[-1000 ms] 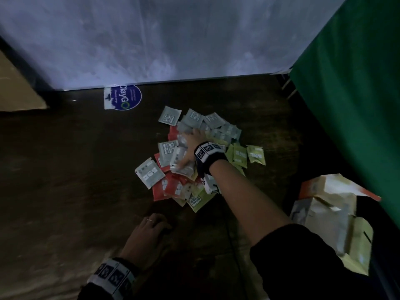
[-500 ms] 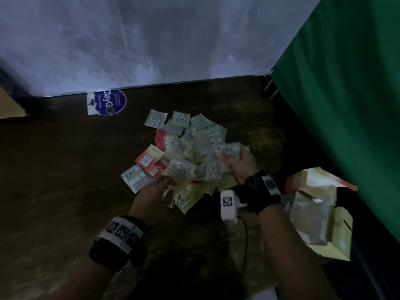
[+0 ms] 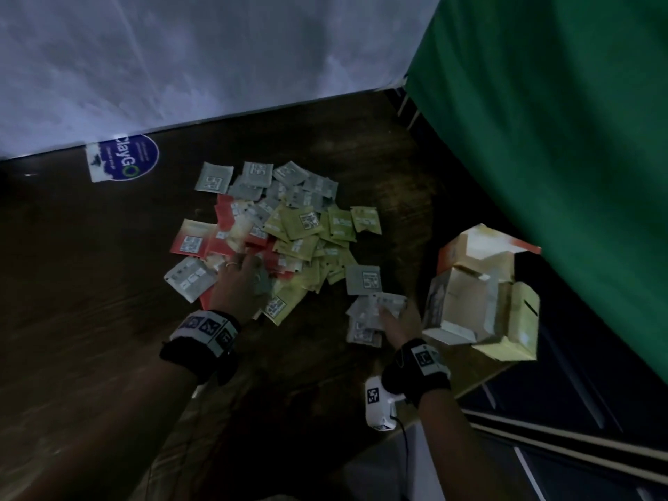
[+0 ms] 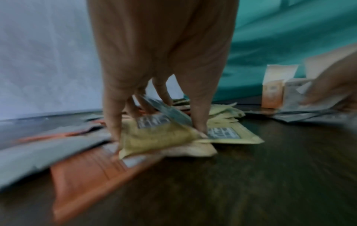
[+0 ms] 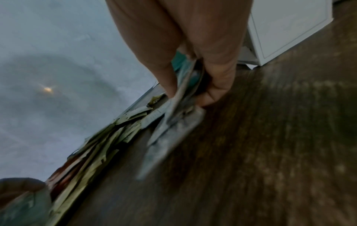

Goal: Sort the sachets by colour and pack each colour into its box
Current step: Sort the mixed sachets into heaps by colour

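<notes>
The right hand [image 3: 399,320] pinches a bunch of grey sachets [image 3: 372,314] low over the dark surface [image 3: 90,283], just beside the boxes [image 3: 484,294] and apart from the mixed pile [image 3: 289,226]. The left hand [image 3: 240,280] presses spread fingers onto the pile's near edge, a grey sachet [image 4: 166,109] caught between them.
</notes>
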The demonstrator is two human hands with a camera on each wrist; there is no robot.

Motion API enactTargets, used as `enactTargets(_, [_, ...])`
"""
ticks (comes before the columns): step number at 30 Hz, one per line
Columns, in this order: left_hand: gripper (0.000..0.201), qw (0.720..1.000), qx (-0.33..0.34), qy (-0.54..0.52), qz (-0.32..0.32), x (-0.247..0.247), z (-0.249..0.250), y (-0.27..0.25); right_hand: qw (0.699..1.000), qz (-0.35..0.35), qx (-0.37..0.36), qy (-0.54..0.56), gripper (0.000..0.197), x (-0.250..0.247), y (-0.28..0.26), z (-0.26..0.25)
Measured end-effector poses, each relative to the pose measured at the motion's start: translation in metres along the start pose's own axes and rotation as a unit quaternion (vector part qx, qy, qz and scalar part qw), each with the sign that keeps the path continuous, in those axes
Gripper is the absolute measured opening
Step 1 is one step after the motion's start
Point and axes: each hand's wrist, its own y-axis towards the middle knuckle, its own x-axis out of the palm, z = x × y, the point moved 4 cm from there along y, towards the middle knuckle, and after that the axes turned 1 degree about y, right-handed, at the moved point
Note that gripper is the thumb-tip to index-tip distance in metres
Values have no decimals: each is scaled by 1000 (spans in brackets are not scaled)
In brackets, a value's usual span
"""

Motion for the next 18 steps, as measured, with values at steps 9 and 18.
enactTargets(9, [50, 961, -12, -230, 156, -56, -4, -15, 970, 23, -218, -103, 43, -3, -35, -29])
enactTargets(18, [29, 932, 73, -353, 41, -46, 41, -34, 945, -256, -130, 155, 22, 67, -78, -83])
